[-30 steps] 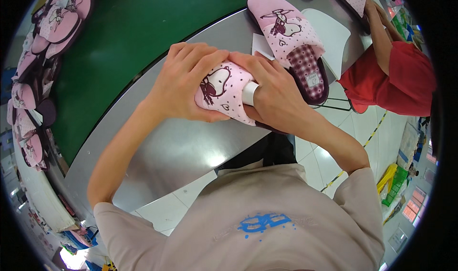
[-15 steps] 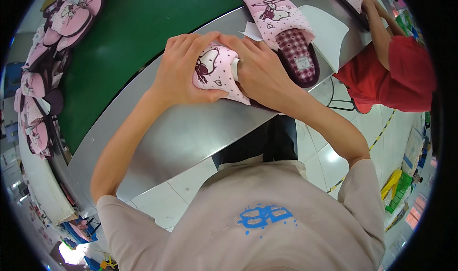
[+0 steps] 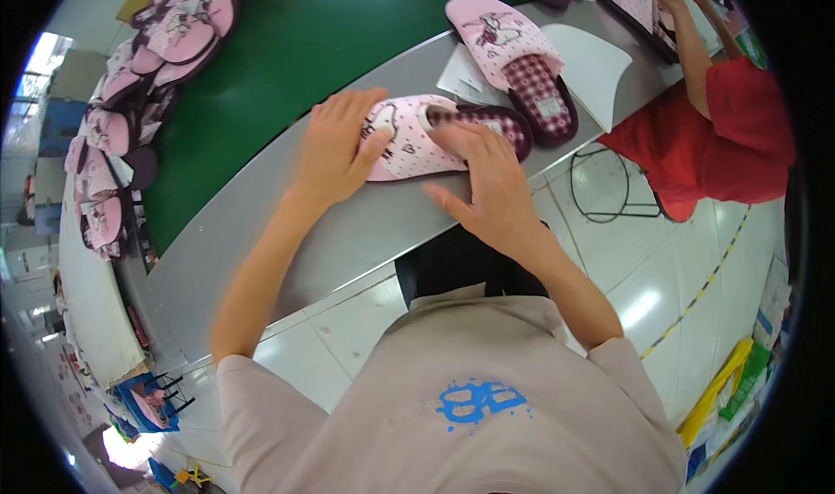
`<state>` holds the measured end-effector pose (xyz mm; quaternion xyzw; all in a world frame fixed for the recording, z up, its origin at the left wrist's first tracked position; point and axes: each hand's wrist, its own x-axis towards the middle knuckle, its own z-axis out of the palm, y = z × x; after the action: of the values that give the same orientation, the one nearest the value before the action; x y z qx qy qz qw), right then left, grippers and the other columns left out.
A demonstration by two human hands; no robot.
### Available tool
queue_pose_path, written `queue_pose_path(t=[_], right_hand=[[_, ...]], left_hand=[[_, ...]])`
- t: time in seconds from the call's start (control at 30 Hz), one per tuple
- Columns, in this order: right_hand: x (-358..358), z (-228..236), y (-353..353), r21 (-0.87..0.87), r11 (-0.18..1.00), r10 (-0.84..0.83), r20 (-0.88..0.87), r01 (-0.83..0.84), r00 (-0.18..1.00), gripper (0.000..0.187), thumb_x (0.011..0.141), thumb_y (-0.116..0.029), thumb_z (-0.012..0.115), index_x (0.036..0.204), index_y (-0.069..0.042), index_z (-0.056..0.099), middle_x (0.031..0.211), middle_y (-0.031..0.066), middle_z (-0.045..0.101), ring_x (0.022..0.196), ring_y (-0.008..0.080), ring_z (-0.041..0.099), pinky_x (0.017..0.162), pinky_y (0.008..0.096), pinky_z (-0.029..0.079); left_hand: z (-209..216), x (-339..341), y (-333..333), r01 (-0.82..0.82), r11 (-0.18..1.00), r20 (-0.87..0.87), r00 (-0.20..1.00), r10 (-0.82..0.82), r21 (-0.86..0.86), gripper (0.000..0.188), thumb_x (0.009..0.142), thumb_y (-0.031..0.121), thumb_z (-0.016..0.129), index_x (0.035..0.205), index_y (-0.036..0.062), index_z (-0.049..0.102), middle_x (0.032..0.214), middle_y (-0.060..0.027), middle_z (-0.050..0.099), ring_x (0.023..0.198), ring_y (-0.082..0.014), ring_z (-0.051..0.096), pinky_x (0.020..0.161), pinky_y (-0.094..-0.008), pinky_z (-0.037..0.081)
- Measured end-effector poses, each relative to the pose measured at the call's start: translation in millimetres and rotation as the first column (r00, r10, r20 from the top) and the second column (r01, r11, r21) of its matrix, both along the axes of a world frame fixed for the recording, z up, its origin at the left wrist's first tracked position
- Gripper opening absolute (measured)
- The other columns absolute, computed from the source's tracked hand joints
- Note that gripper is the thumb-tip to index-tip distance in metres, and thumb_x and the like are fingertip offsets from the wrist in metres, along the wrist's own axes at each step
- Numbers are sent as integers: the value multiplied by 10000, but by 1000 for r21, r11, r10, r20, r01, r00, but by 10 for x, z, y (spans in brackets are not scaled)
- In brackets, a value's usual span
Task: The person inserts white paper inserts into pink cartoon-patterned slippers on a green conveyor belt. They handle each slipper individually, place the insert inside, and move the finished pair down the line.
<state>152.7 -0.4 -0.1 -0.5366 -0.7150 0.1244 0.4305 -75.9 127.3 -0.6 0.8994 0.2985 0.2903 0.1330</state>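
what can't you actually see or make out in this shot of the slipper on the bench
- Head view: the toe end of the pink slipper lies under the left hand, so its cartoon print is partly covered.
- The right hand covers part of the slipper's near side.
- The pile of slippers at the left is bent and small near the rim.
- The person in red is cut off by the right edge.

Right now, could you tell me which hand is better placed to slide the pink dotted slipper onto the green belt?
Left, probably: the left hand rests on the pink dotted slipper, nearest the green belt; the right hand touches its heel side.
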Motion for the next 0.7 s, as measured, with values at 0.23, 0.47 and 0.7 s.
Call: queue_pose_path(t=[0.23,0.47,0.7], right_hand=[[-110,-120,71,39,999,-34,122,30,992,283,804,-170,857,1006,-55,695,938,84,630,879,283,632,755,425,507],[-67,-192,56,251,963,25,275,-97,961,209,787,-255,863,822,-124,705,811,-4,606,727,197,586,632,351,470],[70,-107,-65,216,955,163,195,-204,967,220,763,-278,877,839,-123,740,860,-8,636,795,190,611,666,354,485]], left_hand=[[-106,53,-12,-97,993,168,980,107,-66,374,1018,286,500,1159,3,699,1091,-171,715,1010,-355,638,922,-428,479],[31,167,-133,-217,855,406,807,428,-471,266,1035,213,568,1034,-2,724,951,-72,728,867,-144,653,768,-304,494],[83,-117,-442,-212,665,203,848,489,-716,258,1024,215,632,928,-15,700,818,-19,660,740,-77,565,664,-265,452]])
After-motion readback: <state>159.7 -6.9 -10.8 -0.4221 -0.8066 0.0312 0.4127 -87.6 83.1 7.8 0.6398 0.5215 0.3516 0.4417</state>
